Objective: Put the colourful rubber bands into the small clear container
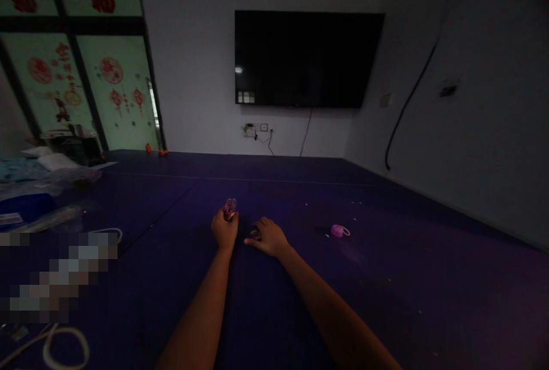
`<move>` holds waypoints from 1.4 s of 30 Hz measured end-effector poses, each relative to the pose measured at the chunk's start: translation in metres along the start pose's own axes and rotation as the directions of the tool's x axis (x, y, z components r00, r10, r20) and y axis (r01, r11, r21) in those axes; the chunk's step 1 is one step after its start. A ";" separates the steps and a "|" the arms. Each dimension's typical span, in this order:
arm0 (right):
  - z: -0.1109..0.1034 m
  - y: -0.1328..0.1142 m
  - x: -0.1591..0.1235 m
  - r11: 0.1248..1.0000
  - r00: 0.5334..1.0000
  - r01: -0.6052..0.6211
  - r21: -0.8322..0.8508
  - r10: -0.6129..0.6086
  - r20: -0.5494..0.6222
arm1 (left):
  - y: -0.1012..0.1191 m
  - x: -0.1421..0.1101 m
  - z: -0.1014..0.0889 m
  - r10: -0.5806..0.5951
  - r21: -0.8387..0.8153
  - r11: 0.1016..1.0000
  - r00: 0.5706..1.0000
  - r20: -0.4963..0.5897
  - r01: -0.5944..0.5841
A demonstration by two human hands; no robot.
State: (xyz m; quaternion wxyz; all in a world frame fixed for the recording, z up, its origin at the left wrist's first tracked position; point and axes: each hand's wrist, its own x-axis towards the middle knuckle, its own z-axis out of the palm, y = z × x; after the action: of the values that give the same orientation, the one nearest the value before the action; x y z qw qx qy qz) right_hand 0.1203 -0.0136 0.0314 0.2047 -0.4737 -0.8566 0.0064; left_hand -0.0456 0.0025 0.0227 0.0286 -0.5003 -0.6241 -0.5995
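My left hand (225, 231) is closed around a small clear jar (230, 204) with multicoloured bits inside. The jar's transparent top end sticks up past my fingers. Just to the right, my right hand (270, 236) is cupped, thumb apart from the curled fingers, around small yellow and dark items (256, 234). Their exact kind is too dim and small to make out. Farther right on the dark blue-purple surface (369, 313) lies a pink lid with a loop (338, 230), apart from both hands.
Tiny white scraps dot the surface around the lid. At left are plastic bags (47, 178), a blue item (30, 204) and a white cable (66, 333); a patch there is pixelated. Small orange objects (155, 150) sit by the glass door. A television (306, 58) hangs on the wall.
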 end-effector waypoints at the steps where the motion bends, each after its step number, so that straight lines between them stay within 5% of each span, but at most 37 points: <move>1: -0.002 -0.003 0.000 0.999 0.999 0.017 -0.038 -0.016 0.029 | 0.000 0.000 0.000 0.002 0.002 1.000 1.000 0.001 -0.002; 12: 0.005 -0.014 0.030 0.985 0.988 -0.079 -0.150 0.098 0.122 | -0.001 -0.001 -0.001 0.044 0.056 0.997 0.999 0.027 -0.046; 20: 0.015 -0.009 0.040 0.973 0.973 -0.229 -0.033 0.229 0.000 | 0.005 -0.005 -0.001 0.127 0.122 0.983 0.987 0.096 -0.139; 25: 0.018 0.003 0.041 0.912 0.909 -0.350 0.215 0.386 -0.155 | 0.012 -0.008 -0.003 0.270 0.160 0.938 0.936 0.225 -0.308; 29: 0.017 0.018 0.044 0.767 0.781 -0.358 0.533 0.559 -0.279 | 0.018 -0.011 -0.006 0.336 0.161 0.902 0.886 0.320 -0.401; 33: 0.018 0.022 0.051 0.521 0.655 -0.235 0.820 0.709 -0.263 | 0.023 -0.014 -0.007 0.409 0.132 0.853 0.804 0.432 -0.505; 42: 0.018 0.010 0.061 0.040 0.595 0.127 0.991 0.796 -0.109 | 0.030 -0.016 -0.012 0.417 0.109 0.823 0.724 0.549 -0.557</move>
State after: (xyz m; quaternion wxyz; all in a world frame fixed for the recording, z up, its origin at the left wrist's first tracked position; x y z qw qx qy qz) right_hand 0.0934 0.0446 0.0341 0.7382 -0.3965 -0.3296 0.4351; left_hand -0.0246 -0.0231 0.0374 0.0904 -0.7770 -0.5288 -0.3293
